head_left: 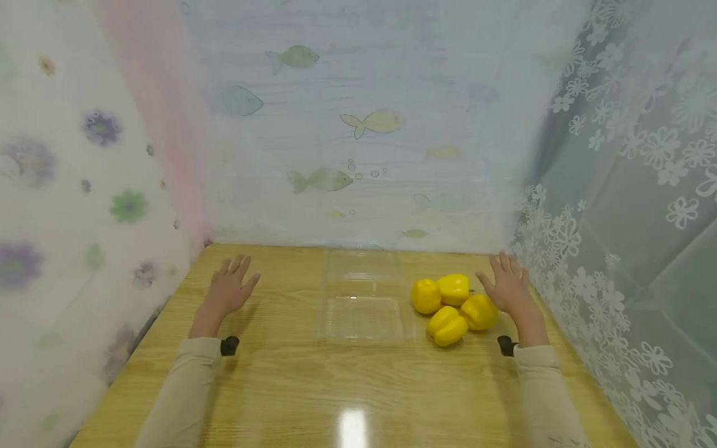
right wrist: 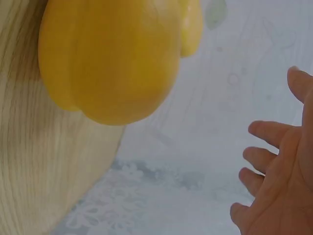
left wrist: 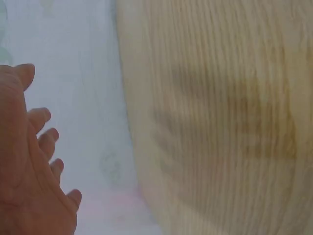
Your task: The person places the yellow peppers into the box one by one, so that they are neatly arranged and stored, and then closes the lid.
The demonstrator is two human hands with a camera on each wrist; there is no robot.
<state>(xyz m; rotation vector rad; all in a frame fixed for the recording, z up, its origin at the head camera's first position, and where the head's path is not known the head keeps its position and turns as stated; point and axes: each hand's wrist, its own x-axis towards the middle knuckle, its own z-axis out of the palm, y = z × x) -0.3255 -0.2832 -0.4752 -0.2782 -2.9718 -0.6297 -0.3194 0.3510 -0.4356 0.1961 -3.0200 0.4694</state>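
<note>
Several yellow bell peppers lie in a group on the right half of the wooden table. Left of them, near the table's middle, sits a clear plastic container with its lid folded back toward the wall. My left hand hovers over the left side of the table, fingers spread, holding nothing. On the other side my right hand is held just right of the peppers, also spread and without anything in it. In the right wrist view one pepper looms close, apart from the fingers.
The wooden table ends at a back wall sheet printed with fish. A flowered sheet hangs along the left and a grey one with white flowers along the right. Each wrist wears a black strap piece.
</note>
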